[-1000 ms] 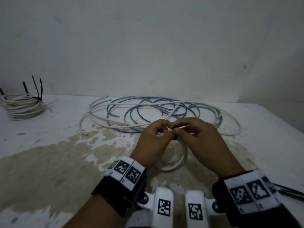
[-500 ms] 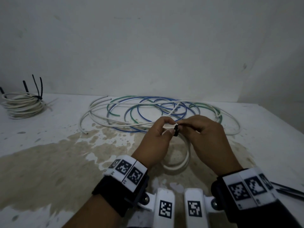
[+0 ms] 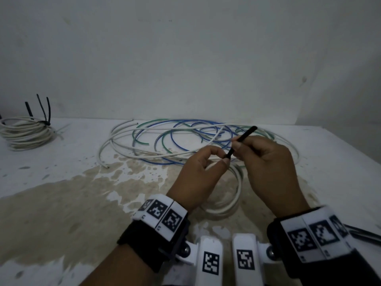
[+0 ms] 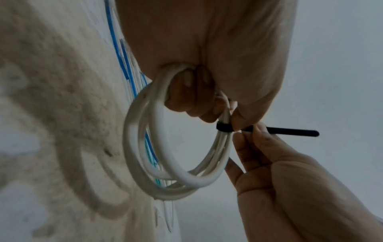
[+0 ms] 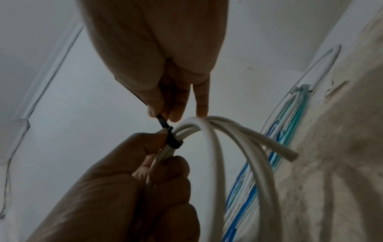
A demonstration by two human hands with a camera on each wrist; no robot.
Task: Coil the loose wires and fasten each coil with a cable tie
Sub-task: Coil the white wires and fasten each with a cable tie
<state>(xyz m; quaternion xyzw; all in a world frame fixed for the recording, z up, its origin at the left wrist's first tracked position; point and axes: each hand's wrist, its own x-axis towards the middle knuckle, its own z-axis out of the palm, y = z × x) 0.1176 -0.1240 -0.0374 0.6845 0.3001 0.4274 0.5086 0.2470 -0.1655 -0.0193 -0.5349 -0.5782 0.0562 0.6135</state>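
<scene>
Left hand (image 3: 203, 174) grips the white coil (image 4: 165, 147) while right hand (image 3: 266, 162) pinches the black cable tie (image 4: 286, 131) tail

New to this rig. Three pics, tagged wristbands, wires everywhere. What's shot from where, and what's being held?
No robot: a person with cameras on the head and on both wrists; the tagged bands are part of the rig. The head view looks down at a stained white table. Each wrist view looks along one hand. The left hand grips a small white wire coil. The right hand pinches the tail of a black cable tie looped round that coil. Behind lie loose wires, white, blue and green; far left, a finished coil, already tied.
</scene>
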